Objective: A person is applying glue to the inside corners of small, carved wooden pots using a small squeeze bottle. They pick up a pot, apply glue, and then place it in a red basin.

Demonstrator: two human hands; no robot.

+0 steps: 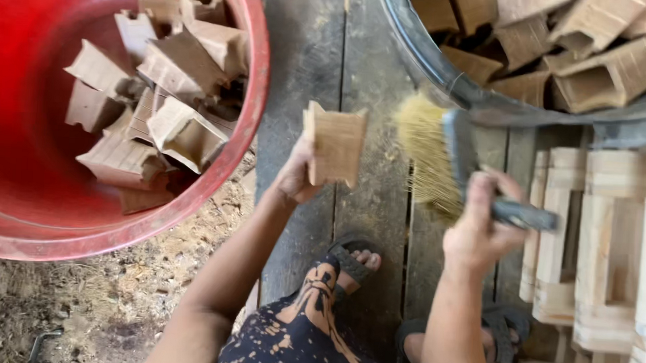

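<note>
- Our left hand (294, 176) holds a small wooden piece (335, 146) up over the dark plank floor (306, 57).
- Our right hand (481, 228) grips a brush (447, 158) tight, just beside the piece.
- A red tub (245, 127) and a dark tub (430, 63) hold more pieces.

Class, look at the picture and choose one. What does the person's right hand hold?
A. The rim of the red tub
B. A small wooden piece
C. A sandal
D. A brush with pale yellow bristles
D: the right hand grips the dark handle of the brush, whose pale yellow bristles face the small wooden piece held up by the left hand.
</note>
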